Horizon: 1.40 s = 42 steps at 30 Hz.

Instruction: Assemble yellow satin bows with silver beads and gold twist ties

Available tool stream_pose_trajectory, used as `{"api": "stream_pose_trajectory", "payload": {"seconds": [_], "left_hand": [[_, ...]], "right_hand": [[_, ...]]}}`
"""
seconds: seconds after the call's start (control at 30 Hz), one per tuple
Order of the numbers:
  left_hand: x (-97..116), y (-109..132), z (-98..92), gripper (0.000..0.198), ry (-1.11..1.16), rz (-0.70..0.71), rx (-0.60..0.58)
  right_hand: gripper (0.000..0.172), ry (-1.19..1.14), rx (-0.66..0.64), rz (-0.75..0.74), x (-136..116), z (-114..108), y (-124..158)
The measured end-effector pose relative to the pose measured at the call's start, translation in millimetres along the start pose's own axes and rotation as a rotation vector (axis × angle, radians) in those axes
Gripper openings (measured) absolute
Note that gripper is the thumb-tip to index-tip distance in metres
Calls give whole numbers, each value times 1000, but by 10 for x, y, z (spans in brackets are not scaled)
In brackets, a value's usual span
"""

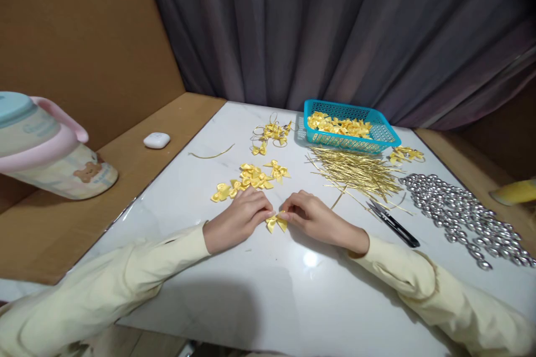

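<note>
Both hands meet over a small yellow ribbon bow (276, 224) near the middle of the white table. My left hand (239, 217) pinches the bow's left side between thumb and fingers. From the other side, my right hand (316, 217) closes its thumb and fingers on the right loop. Just beyond my left hand lies a cluster of yellow bows (253, 175), partly covered by the fingers. Past my right hand is a heap of gold twist ties (355, 170). Black-handled snips (393, 224) lie on the table right of that hand.
A blue basket (352, 144) of yellow bows stands at the back. Silver beads (460, 217) spread along the right. Bows with wire loops (274, 133) and a single gold tie (211, 155) lie farther back. A tumbler (50, 148) and white earphone case (156, 140) are left.
</note>
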<state>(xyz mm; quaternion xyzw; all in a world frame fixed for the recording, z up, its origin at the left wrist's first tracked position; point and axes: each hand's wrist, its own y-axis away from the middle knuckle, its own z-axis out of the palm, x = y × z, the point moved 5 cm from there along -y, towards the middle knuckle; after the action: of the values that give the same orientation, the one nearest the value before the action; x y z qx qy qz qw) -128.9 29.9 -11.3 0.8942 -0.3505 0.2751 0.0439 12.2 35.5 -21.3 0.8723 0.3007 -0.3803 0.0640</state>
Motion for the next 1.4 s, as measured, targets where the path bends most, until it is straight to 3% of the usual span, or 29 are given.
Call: {"api": "stream_pose_trajectory", "payload": {"seconds": [0.13, 0.4, 0.57, 0.93, 1.03, 1.2, 1.4], "left_hand": [[33, -11, -15, 22, 0, 14, -3], [16, -33, -59, 26, -16, 25, -15], [61, -28, -84, 27, -59, 37, 50], [97, -37, -131, 32, 41, -87, 134], [89, -42, -129, 31, 49, -60, 121], [38, -42, -85, 30, -4, -21, 59], [-4, -40, -41, 29, -9, -42, 16]], "right_hand": [[15, 16, 3, -61, -61, 17, 8], [23, -222, 32, 119, 11, -25, 11], [28, -408, 95, 194, 55, -23, 17], [29, -668, 215, 281, 71, 35, 47], [30, -613, 191, 255, 76, 34, 47], [31, -318, 82, 155, 104, -39, -6], [16, 110, 320, 91, 314, -384, -277]]}}
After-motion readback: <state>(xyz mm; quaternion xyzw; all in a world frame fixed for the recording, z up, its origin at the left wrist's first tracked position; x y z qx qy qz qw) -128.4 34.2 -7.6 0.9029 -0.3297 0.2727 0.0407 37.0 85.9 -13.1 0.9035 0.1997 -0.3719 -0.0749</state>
